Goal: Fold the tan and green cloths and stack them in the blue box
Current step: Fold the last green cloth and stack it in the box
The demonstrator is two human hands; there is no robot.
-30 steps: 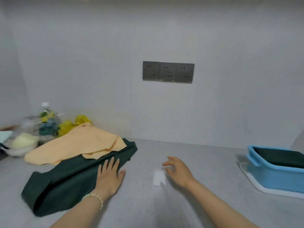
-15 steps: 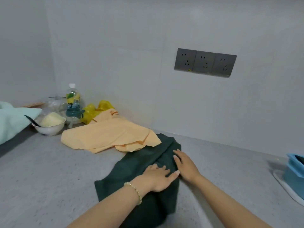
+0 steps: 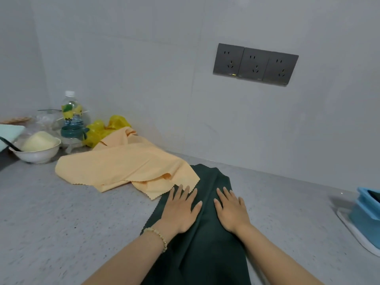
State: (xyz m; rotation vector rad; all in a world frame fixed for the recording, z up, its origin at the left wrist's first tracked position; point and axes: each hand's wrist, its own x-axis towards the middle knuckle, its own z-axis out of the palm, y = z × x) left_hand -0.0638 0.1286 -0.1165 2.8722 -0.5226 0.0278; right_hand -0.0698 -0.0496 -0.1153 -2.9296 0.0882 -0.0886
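Tan cloth [image 3: 123,167] lies crumpled toward the back edge of the bench [image 3: 61,223], one corner overlapping the green cloth [image 3: 205,239] just beside our left hand [image 3: 181,210]. Behind it, in the back left corner, we see a bowl [image 3: 37,155], a bottle [image 3: 71,114] and a yellow bag [image 3: 107,128]. The blue box [image 3: 368,208] stands at the right edge on a white tray [image 3: 357,233]. Left hand and right hand [image 3: 232,210] rest flat on the green cloth at the near edge, fingers straight, gripping nothing. We see speckled grey stone and a pale wall with dark sockets [image 3: 255,64].

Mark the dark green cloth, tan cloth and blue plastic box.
dark green cloth [image 3: 205,254], head view, lower middle
tan cloth [image 3: 123,167], head view, flat centre
blue plastic box [image 3: 368,219], head view, outer wall
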